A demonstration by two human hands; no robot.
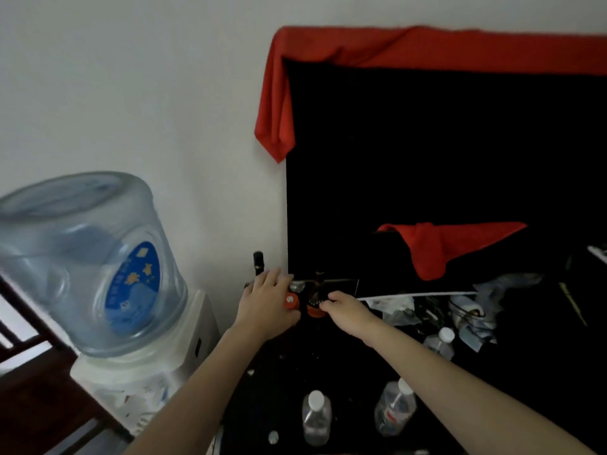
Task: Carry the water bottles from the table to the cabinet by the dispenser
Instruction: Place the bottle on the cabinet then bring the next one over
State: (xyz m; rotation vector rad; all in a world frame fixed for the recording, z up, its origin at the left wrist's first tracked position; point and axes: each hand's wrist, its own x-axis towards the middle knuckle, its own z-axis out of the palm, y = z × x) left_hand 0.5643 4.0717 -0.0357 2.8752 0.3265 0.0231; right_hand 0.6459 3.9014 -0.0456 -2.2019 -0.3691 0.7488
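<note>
Both my hands reach to the back left corner of the dark cabinet top (328, 362), right beside the water dispenser (138, 372). My left hand (266, 307) wraps around a red-capped bottle (291, 301). Just to its right, my right hand (345, 308) grips an orange-capped bottle (314, 311) by its top. Three clear water bottles with white caps stand on the dark top: one at the front middle (316, 418), one at the front right (394, 410), and one further back right (440, 343). The bodies of the two held bottles are hidden in the dark.
The dispenser carries a large blue-labelled jug (88, 264). A black bottle (258, 261) stands against the wall behind my left hand. A black panel draped in red cloth (361, 47) rises behind. Bags and cables (460, 310) clutter the right.
</note>
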